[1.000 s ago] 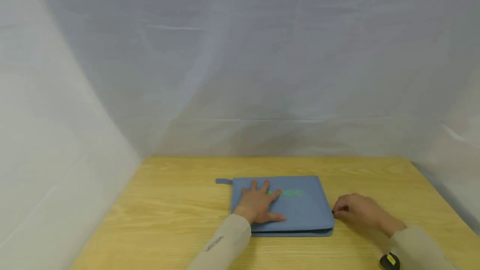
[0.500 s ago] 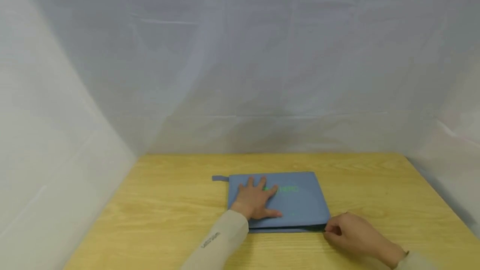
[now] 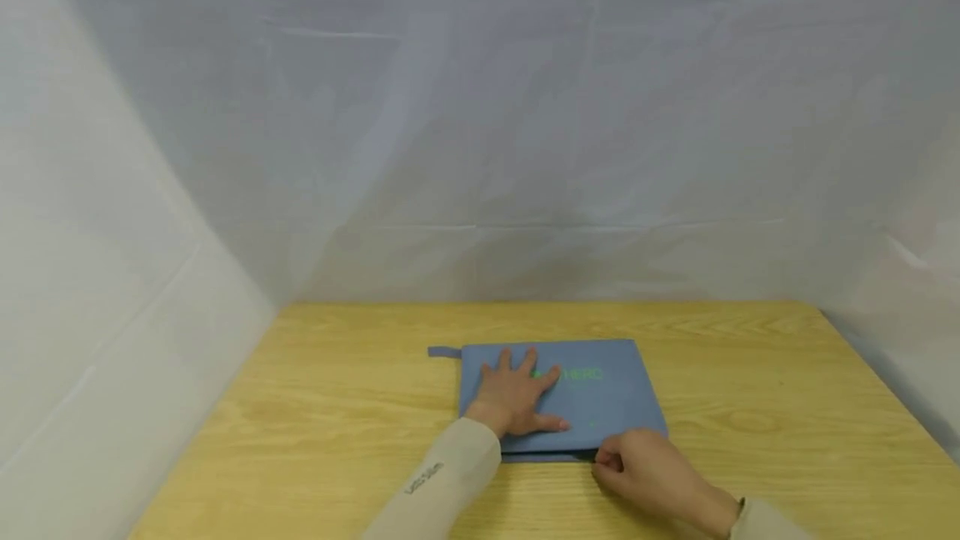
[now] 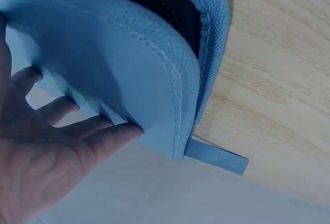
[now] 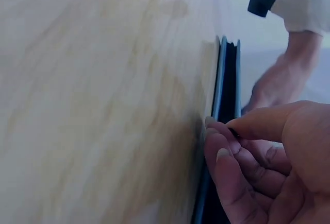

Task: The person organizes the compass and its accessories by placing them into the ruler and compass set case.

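A blue zip pouch [image 3: 618, 402] with green lettering lies flat on the wooden table. My left hand [image 3: 513, 398] presses on its top cover with fingers spread. On the pouch's front side, my right hand [image 3: 648, 469] pinches a small dark zipper pull [image 5: 234, 132] between thumb and curled fingers; most of the pull is hidden. To the left of the right hand the front edge gapes, and in the left wrist view the dark zipper opening [image 4: 193, 26] shows at a corner. A short blue fabric tab [image 4: 216, 156] sticks out at the pouch's back left.
The wooden table [image 3: 322, 407] extends around the pouch on all sides. White sheeting [image 3: 480, 148] hangs behind the table and along both sides.
My right hand has moved from the pouch's right side around the front corner and then left along the front edge, with the zipper pull. The left hand stays on the cover.
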